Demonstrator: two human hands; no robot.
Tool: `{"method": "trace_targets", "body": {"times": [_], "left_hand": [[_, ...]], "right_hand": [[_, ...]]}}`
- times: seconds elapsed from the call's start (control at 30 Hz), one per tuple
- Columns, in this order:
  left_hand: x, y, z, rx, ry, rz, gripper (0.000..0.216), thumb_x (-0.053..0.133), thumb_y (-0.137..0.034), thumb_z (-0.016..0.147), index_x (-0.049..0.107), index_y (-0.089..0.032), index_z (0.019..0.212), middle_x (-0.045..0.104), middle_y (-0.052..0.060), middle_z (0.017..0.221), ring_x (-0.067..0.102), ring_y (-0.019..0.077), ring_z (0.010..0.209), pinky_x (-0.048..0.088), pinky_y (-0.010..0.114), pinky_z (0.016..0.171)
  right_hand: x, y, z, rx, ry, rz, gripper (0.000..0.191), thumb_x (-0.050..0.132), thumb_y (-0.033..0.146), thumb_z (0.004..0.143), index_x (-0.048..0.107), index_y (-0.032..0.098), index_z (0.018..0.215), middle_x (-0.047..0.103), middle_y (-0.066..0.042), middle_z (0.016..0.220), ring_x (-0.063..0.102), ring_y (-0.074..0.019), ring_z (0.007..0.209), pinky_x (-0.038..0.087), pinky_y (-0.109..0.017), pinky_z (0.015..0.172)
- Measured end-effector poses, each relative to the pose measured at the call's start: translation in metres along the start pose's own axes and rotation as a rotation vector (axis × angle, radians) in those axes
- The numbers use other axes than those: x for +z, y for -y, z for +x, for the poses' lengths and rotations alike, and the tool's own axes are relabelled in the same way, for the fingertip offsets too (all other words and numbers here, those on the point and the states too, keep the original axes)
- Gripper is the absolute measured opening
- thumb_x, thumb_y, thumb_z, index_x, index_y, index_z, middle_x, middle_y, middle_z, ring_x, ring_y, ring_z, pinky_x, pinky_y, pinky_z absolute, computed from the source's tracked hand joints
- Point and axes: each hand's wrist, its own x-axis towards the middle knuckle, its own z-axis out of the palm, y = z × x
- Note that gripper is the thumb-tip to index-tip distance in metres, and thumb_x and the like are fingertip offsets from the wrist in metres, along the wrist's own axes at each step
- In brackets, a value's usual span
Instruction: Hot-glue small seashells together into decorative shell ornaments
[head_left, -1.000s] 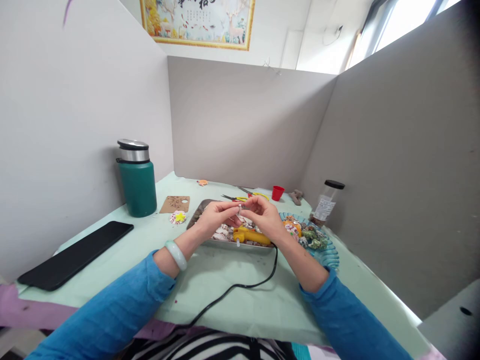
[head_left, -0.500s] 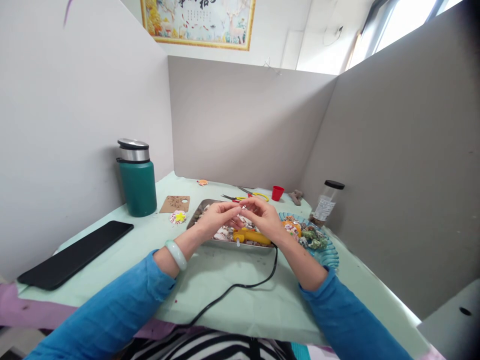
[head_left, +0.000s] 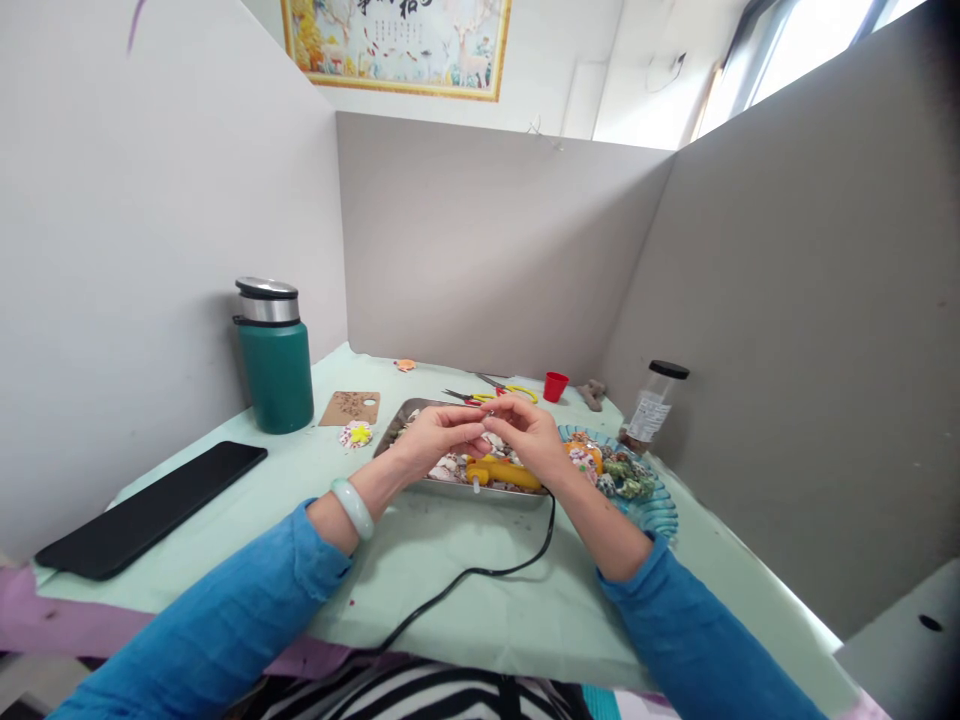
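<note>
My left hand [head_left: 444,438] and my right hand [head_left: 523,432] meet fingertip to fingertip above a metal tray [head_left: 390,432]. Both are closed in a pinch around something small, which the fingers mostly hide; its kind cannot be made out. Below them, the tray holds whitish shells [head_left: 448,467] and a yellow hot glue gun [head_left: 504,473], its pale nozzle pointing toward me over the near rim. A black cord [head_left: 474,571] runs from the glue gun across the cloth to the table's front edge.
A blue ribbed plate [head_left: 660,510] with shells stands at the right, near a black-lidded jar [head_left: 651,408]. Behind the tray lie yellow-handled pliers [head_left: 517,391] and a red cup [head_left: 555,387]. At the left are a green bottle [head_left: 276,370], a black slab [head_left: 154,508] and a yellow-flowered disc [head_left: 356,434].
The fingertips have drawn slightly closer together, and the small shiny bit that showed between them is now almost covered. Everything else stays in place.
</note>
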Motion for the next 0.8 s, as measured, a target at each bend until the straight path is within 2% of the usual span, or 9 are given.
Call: {"method": "trace_targets", "body": {"times": [0.13, 0.3, 0.53, 0.8], "left_hand": [[0.0, 0.0, 0.0, -0.006, -0.02, -0.013, 0.041, 0.075, -0.03, 0.067, 0.068, -0.009, 0.101, 0.069, 0.008, 0.074, 0.064, 0.0157, 0.068, 0.051, 0.03, 0.07], [-0.001, -0.002, 0.0, 0.022, -0.046, -0.039, 0.035, 0.075, -0.027, 0.066, 0.066, -0.01, 0.096, 0.065, 0.005, 0.074, 0.062, 0.0128, 0.062, 0.05, 0.028, 0.064], [-0.002, 0.002, 0.002, 0.061, -0.048, 0.031, 0.033, 0.073, -0.03, 0.07, 0.062, -0.011, 0.094, 0.063, 0.003, 0.072, 0.062, 0.0122, 0.062, 0.051, 0.027, 0.064], [0.001, 0.004, 0.002, 0.097, -0.079, 0.078, 0.032, 0.071, -0.032, 0.071, 0.061, -0.011, 0.093, 0.063, 0.002, 0.069, 0.061, 0.0116, 0.06, 0.05, 0.026, 0.061]], "right_hand": [[0.0, 0.003, -0.001, 0.031, 0.011, -0.02, 0.017, 0.063, 0.031, 0.076, 0.068, 0.021, 0.089, 0.063, -0.004, 0.089, 0.056, -0.0151, 0.073, 0.045, -0.029, 0.065], [0.002, 0.002, -0.002, 0.086, -0.021, -0.022, 0.018, 0.061, 0.033, 0.077, 0.065, 0.02, 0.09, 0.062, -0.002, 0.077, 0.052, -0.013, 0.063, 0.042, -0.027, 0.058], [0.008, -0.006, -0.003, 0.106, -0.057, -0.021, 0.016, 0.062, 0.032, 0.075, 0.06, 0.019, 0.083, 0.059, 0.0, 0.072, 0.052, -0.0124, 0.063, 0.041, -0.024, 0.057], [0.011, -0.003, -0.005, 0.1, -0.092, -0.079, 0.015, 0.059, 0.032, 0.076, 0.061, 0.019, 0.082, 0.059, 0.001, 0.07, 0.052, -0.0118, 0.06, 0.042, -0.024, 0.056]]}}
